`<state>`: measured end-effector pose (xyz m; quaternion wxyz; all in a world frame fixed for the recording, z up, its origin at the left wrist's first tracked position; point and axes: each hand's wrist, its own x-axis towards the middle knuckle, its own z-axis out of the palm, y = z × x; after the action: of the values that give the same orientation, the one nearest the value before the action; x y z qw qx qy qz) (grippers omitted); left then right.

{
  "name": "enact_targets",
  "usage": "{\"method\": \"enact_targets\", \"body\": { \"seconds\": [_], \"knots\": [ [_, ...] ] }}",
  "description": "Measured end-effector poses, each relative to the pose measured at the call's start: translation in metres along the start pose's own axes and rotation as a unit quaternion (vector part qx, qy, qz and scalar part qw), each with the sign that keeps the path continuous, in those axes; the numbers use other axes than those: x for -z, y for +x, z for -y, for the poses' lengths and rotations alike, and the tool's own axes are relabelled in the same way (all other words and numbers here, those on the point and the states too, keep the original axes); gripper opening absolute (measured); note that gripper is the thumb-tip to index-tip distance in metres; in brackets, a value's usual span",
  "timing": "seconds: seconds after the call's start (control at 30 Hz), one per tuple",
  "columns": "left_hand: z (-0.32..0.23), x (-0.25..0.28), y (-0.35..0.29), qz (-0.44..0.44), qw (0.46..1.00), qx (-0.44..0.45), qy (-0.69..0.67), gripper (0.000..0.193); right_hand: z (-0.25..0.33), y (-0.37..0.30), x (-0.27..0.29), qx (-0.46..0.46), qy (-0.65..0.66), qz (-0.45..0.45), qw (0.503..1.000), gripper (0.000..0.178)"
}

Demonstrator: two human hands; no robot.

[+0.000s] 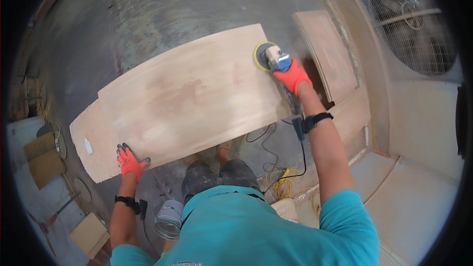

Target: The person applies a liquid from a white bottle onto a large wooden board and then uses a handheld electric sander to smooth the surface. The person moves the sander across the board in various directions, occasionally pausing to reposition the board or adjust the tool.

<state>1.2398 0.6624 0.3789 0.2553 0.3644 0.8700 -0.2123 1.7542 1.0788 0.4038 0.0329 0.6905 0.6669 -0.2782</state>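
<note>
A large pale wooden panel (187,93) with slightly curved long edges lies across in front of me. My right hand (293,76), in a red glove, is closed around an angle grinder (279,59). The tool's round grey disc with a yellow rim (263,55) is at the panel's far right corner; whether it presses on the wood I cannot tell. At the near left edge of the panel my left hand (130,161), gloved in red with dark fingertips, rests flat with its fingers spread. Beside it on the panel lies a small white bottle (88,146).
More wooden boards (327,54) stand to the right by a wall with a large caged fan (414,22). Black cable (268,140) and yellow cord (282,187) trail on the floor near my feet. A bucket (169,218) is by my left side. Cardboard (43,160) lies at left.
</note>
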Motion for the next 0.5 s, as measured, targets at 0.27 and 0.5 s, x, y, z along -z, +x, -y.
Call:
{"method": "enact_targets", "body": {
  "seconds": [0.27,0.5],
  "knots": [
    [0.002,-0.004,0.003,-0.004,1.0,0.0,0.001,0.118,-0.058,-0.121,-0.02,-0.055,0.039,0.003,0.998,0.092],
    [0.005,-0.007,0.007,-0.008,1.0,0.004,0.019,0.119,-0.08,-0.169,-0.036,-0.104,0.068,0.018,0.992,0.093]
  ]
}}
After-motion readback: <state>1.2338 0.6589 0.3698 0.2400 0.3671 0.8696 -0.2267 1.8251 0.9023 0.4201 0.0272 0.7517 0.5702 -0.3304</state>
